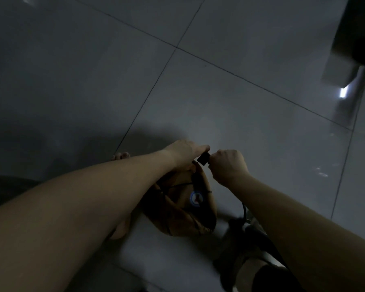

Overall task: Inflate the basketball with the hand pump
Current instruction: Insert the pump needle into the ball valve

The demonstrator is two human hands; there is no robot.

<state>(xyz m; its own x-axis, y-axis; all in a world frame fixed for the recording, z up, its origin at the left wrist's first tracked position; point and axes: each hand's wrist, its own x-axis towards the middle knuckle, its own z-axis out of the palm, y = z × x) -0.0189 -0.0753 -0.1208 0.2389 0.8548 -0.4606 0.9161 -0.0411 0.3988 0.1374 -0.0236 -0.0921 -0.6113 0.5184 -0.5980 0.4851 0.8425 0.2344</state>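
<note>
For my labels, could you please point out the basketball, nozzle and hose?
basketball [177, 216]: head view, orange side panel.
nozzle [203, 159]: head view, its black body.
hose [244, 209]: head view, bend near the ball.

The left hand [183, 154] lies over the limp basketball [177, 209], fingers hidden, so its grip cannot be told. The right hand [228, 165] closes over most of a black fitting [203, 160]. The left forearm hides a bare foot [121, 155] except the toes. The pump [238, 232] is a dark blur at the lower right edge. Dark furniture [354, 34] is cut off at the upper right.
</note>
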